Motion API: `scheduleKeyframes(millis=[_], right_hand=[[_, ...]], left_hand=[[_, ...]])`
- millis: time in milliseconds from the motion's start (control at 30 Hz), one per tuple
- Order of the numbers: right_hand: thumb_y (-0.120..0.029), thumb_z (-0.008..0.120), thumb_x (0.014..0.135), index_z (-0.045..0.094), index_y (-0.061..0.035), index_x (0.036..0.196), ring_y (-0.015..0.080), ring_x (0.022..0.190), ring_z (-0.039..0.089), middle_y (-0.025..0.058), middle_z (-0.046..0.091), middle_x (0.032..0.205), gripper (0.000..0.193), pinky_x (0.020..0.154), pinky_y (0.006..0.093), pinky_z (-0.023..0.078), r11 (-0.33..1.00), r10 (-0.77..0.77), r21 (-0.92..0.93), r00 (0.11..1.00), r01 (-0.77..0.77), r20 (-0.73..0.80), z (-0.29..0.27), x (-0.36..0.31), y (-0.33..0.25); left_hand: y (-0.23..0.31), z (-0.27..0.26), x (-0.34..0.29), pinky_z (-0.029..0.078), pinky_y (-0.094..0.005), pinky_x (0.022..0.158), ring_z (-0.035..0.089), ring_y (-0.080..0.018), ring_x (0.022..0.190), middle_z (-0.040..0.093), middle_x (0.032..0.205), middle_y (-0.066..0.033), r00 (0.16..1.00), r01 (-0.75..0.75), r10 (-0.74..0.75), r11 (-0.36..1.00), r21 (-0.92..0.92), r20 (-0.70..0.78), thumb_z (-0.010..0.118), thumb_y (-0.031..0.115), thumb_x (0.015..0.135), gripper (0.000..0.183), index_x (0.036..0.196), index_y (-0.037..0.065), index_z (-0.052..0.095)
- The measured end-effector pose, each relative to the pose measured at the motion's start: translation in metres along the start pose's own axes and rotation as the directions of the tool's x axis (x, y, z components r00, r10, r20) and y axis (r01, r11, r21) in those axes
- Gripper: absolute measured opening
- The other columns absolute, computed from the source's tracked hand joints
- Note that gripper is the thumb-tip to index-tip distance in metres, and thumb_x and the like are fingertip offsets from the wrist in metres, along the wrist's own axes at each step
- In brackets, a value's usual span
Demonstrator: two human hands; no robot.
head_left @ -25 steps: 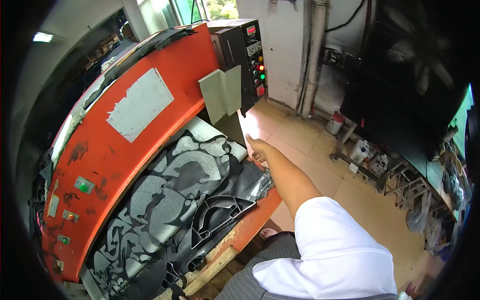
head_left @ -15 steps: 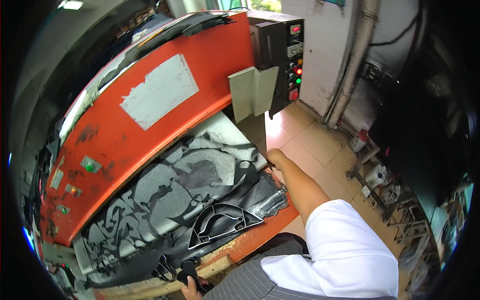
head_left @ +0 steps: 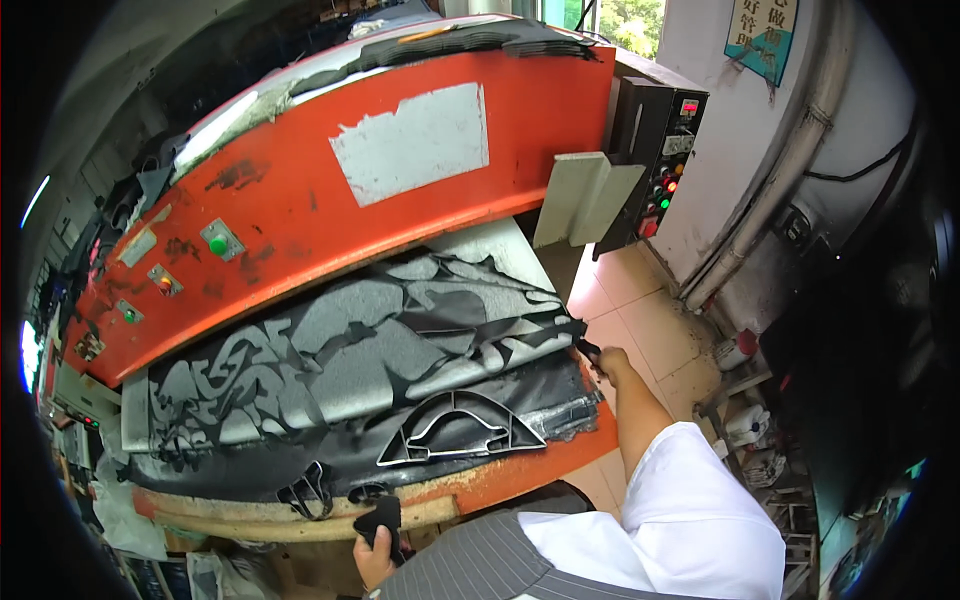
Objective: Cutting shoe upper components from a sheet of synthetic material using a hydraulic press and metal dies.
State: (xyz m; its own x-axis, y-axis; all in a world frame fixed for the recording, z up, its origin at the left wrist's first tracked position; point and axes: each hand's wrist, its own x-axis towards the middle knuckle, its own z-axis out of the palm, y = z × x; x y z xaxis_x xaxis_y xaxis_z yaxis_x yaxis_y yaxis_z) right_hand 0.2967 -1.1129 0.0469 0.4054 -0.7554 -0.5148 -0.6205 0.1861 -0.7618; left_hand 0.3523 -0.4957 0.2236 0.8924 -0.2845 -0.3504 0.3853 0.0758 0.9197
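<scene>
Outstretched, the right hand grips a cut-out black sheet; the left hand clasps a flat black piece; an arched silvery metal frame lies between.

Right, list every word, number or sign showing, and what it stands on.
Cream-and-teal wall sign: written characters, not copied out here.
Red display on the black control box: too small to read.
White patch on the orange machine: no readable text.

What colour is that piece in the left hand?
The piece in the left hand is black, seen best in the head view.
</scene>
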Motion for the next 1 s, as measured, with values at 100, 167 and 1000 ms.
scheduleKeyframes(millis=[100,167,1000], right_hand=[[-0.02,0.065,0.085,0.063,0.0005,0.094,0.0201,0.051,0.061,0.0122,0.063,0.064,0.022,0.043,0.0351,0.046,0.973,-0.074,-0.228,0.982,0.033,-0.175,0.044,-0.044,-0.04],[-0.018,0.061,0.089,0.056,0.0016,0.105,0.0183,0.057,0.06,0.0117,0.063,0.075,0.025,0.043,0.032,0.045,0.992,-0.062,0.101,0.988,0.077,-0.143,0.029,-0.07,-0.073],[-0.015,0.06,0.094,0.056,0.0027,0.106,0.0133,0.082,0.055,0.0089,0.062,0.095,0.022,0.079,0.0267,0.043,0.481,-0.434,0.695,0.834,0.534,-0.34,-0.004,-0.206,-0.067]], left_hand=[[0.012,-0.007,-0.009,0.051,-0.0306,0.06,0.061,-0.0156,0.066,0.064,0.081,-0.0081,0.996,0.02,-0.02,1.0,0.0,-0.089,0.063,0.026,0.091,0.035,0.111,-0.002,0.056],[0.007,-0.003,0.0,0.051,-0.0302,0.064,0.062,-0.0151,0.069,0.065,0.084,-0.0087,0.991,-0.133,0.134,0.987,0.091,-0.008,0.064,0.025,0.091,0.033,0.109,-0.003,0.057],[0.003,0.439,0.24,0.036,-0.042,0.087,0.055,-0.0288,0.101,0.066,0.093,-0.0115,0.434,-0.869,0.255,-0.133,0.476,0.864,0.063,0.033,0.085,0.026,0.087,0.008,0.06]])
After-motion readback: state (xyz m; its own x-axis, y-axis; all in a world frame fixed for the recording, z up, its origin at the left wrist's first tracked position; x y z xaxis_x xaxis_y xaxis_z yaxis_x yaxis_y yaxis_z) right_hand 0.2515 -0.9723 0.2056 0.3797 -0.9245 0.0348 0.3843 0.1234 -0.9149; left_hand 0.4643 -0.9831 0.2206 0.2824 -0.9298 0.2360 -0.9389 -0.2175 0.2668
